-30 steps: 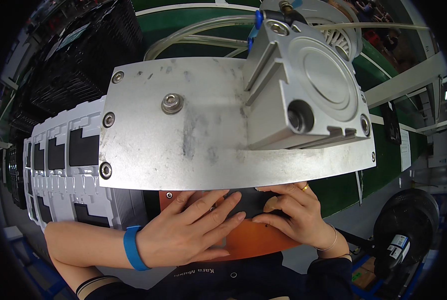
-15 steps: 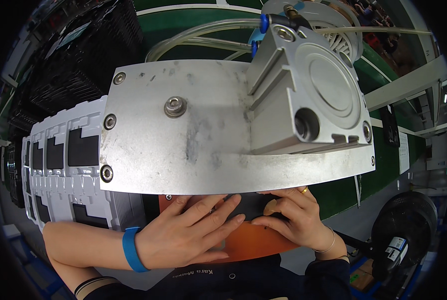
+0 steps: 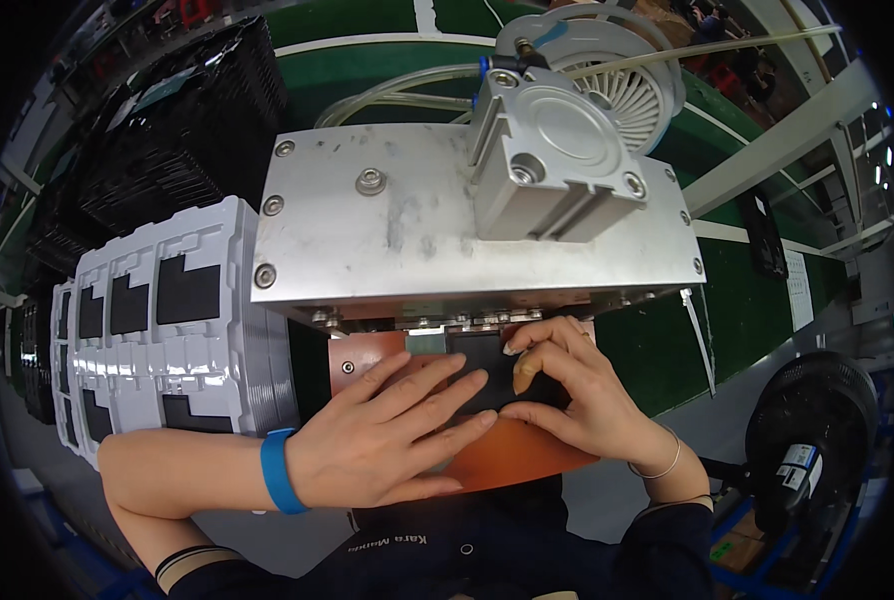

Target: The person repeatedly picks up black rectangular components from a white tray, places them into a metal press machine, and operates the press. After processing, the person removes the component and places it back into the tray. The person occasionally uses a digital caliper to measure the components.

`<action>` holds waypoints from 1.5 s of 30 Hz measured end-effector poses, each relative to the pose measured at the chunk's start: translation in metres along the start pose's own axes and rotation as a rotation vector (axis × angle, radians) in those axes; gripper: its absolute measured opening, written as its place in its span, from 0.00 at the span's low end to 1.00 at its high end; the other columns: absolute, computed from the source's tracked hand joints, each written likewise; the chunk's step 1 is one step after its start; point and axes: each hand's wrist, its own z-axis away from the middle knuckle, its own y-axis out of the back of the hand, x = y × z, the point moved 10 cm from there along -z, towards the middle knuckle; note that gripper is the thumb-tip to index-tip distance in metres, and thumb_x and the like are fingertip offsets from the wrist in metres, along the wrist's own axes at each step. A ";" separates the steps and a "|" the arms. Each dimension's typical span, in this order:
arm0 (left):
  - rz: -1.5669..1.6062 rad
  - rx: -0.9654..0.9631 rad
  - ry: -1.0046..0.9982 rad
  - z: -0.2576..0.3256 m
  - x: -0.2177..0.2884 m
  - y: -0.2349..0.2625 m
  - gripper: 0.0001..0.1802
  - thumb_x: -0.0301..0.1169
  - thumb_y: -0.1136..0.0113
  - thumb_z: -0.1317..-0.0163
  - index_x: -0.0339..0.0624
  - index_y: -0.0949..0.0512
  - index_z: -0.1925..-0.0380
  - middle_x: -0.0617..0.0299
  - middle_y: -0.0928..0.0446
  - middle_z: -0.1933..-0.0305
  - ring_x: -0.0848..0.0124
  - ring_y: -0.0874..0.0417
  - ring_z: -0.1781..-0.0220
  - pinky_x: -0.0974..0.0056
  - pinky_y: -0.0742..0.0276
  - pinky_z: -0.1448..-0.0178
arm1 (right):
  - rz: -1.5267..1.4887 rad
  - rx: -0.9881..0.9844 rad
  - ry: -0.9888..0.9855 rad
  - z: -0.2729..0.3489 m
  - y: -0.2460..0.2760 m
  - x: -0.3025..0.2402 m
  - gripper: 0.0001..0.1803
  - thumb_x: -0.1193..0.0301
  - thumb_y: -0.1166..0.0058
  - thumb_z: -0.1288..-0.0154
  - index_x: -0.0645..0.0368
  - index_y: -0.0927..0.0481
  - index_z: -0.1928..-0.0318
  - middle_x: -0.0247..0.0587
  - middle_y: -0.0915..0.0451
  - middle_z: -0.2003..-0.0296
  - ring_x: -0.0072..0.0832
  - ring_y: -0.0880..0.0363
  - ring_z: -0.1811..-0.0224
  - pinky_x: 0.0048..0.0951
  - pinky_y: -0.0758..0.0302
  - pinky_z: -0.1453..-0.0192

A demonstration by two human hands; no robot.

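Observation:
Under the machine's front lies an orange plate (image 3: 527,455). On it sits a black flat piece (image 3: 480,352), partly covered by my hands. My left hand (image 3: 382,440), with a blue band at the wrist, is spread flat, its fingertips over the plate and the piece's left side. At the piece's right side is my right hand (image 3: 592,395), fingers curled around it. Its thumb rests at the near edge and the other fingertips reach farther in. A tan finger cot (image 3: 528,368) covers one fingertip.
A metal block with an air cylinder (image 3: 557,150) overhangs the plate. White trays (image 3: 197,345) with black pieces stand left, black crates (image 3: 182,130) behind them. A small fan (image 3: 637,100) is at the back, a black fan (image 3: 812,420) at right, on a green surface (image 3: 757,300).
The view has shifted, so the machine's underside and more of the black piece now show. Both hands stay at the plate in nearly the same pose.

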 end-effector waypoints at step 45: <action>-0.851 0.411 0.691 0.329 -0.088 0.165 0.18 0.37 0.39 0.34 0.39 0.20 0.81 0.61 0.25 0.77 0.60 0.28 0.64 0.56 0.34 0.52 | 0.010 -0.085 0.309 -0.131 -0.173 -0.186 0.18 0.71 0.33 0.41 0.58 0.23 0.53 0.54 0.15 0.65 0.51 0.16 0.59 0.45 0.21 0.55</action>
